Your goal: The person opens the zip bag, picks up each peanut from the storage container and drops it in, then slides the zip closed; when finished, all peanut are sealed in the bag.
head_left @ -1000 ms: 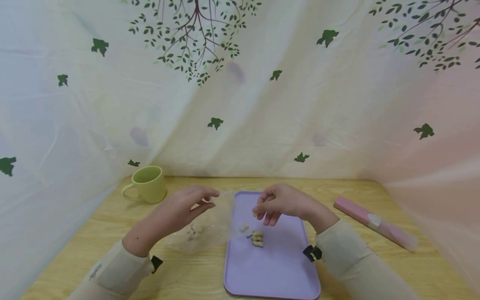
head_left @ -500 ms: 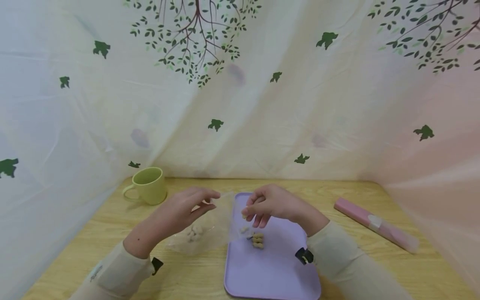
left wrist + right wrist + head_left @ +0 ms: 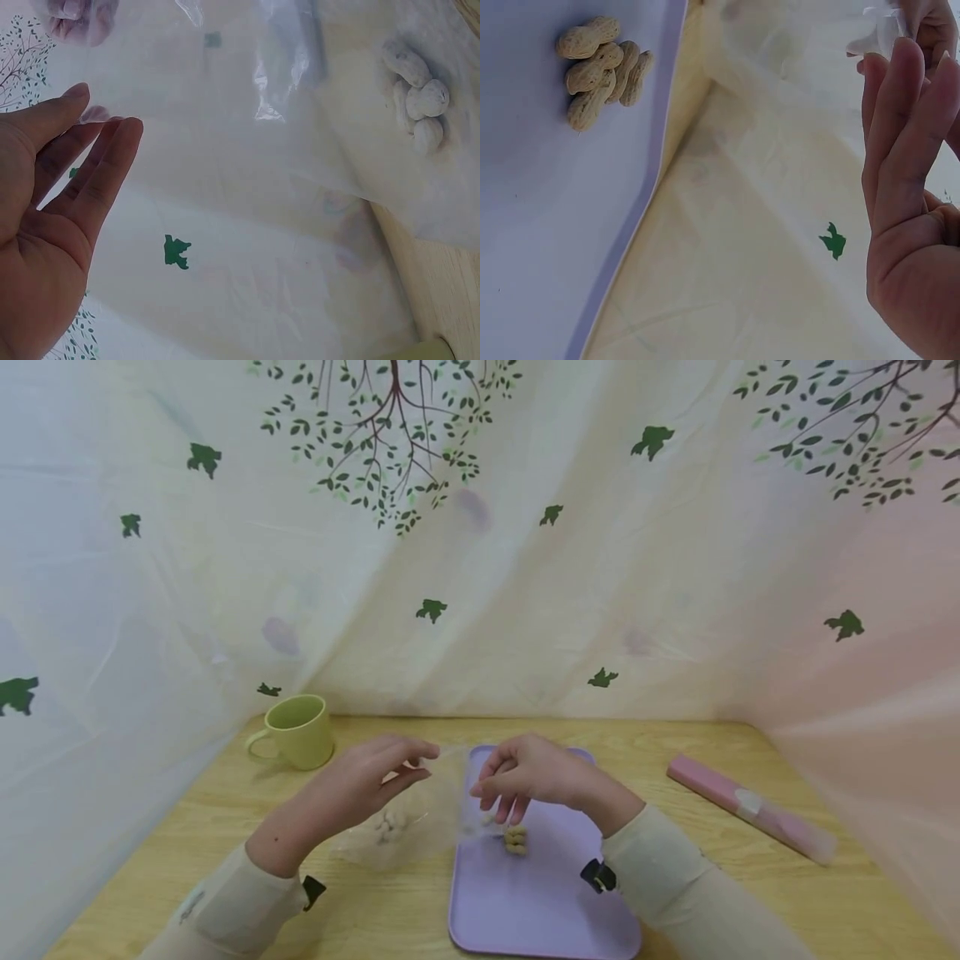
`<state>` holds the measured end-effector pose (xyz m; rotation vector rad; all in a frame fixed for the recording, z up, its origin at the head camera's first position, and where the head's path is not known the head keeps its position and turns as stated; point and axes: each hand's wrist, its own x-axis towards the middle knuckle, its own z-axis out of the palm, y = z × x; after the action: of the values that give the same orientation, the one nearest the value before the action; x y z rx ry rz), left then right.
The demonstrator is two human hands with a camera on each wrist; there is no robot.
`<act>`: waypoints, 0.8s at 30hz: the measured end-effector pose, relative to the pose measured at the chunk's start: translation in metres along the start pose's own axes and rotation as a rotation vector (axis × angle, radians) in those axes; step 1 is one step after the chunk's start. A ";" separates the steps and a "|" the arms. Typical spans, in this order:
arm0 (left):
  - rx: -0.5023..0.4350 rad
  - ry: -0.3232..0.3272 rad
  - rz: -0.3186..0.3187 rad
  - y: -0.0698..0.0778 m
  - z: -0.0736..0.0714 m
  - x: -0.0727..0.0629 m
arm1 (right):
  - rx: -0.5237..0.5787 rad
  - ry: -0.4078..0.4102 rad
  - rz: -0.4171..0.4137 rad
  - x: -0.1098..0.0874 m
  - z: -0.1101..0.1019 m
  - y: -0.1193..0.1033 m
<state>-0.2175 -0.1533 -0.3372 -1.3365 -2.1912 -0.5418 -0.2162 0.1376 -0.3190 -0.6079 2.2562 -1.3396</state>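
Observation:
My left hand (image 3: 363,777) pinches the edge of a clear plastic bag (image 3: 427,822) between thumb and fingers and holds it up. Inside the bag's lower part lie several peanuts (image 3: 424,97), blurred by the film. Over the purple tray (image 3: 543,902), my right hand (image 3: 536,772) is at the bag's raised side, its thumb and index finger brought together on a peanut that is mostly hidden now. In the left wrist view its fingers show through the film. More peanuts (image 3: 592,71) lie in a small heap on the tray, below the right hand.
A yellow-green mug (image 3: 298,731) stands at the back left of the wooden table (image 3: 375,910). To the right of the tray lies a pink roll-shaped pack (image 3: 750,806). A pale patterned curtain (image 3: 525,610) encloses the back and sides.
My right hand has moved left with the peanut, from above the tray to the bag's raised side. The left hand has kept its hold on the bag, nearly still.

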 end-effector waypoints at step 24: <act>0.005 -0.013 -0.009 -0.002 -0.003 0.004 | 0.056 0.208 0.045 0.002 -0.032 0.015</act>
<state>-0.2202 -0.1530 -0.3324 -1.3325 -2.2085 -0.5319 -0.2384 0.1655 -0.3189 -0.4127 2.3700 -1.4989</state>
